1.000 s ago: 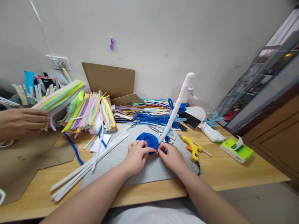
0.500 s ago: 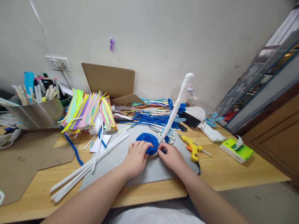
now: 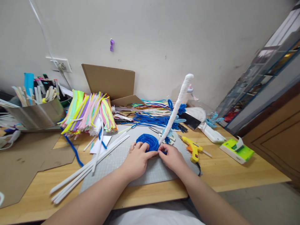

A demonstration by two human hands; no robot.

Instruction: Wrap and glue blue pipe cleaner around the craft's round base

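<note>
A round blue coil of fuzzy stems (image 3: 148, 141) lies on the grey cutting mat (image 3: 105, 167). My left hand (image 3: 138, 157) rests on its near left side, fingers on the coil and thumb stretched toward its right edge. My right hand (image 3: 172, 156) is pinched at the coil's lower right edge on a bit of blue stem, mostly hidden by the fingers. From beside the coil a white wrapped stalk (image 3: 177, 107) rises, leaning right, with blue flowers (image 3: 182, 108) around it. Scissors (image 3: 172, 138) lie partly behind the stalk.
A yellow glue gun (image 3: 193, 148) and a green tissue pack (image 3: 236, 151) lie right. White sticks (image 3: 93, 165) cross the mat's left side. Pastel stems (image 3: 86, 112), a metal container (image 3: 37, 114) and cardboard (image 3: 110, 79) stand behind and left. A phone (image 3: 191, 121) lies back right.
My left thumb has swung out to the right, toward my right fingertips, and my left fingers have drawn back a little on the coil. My right hand has hardly moved.
</note>
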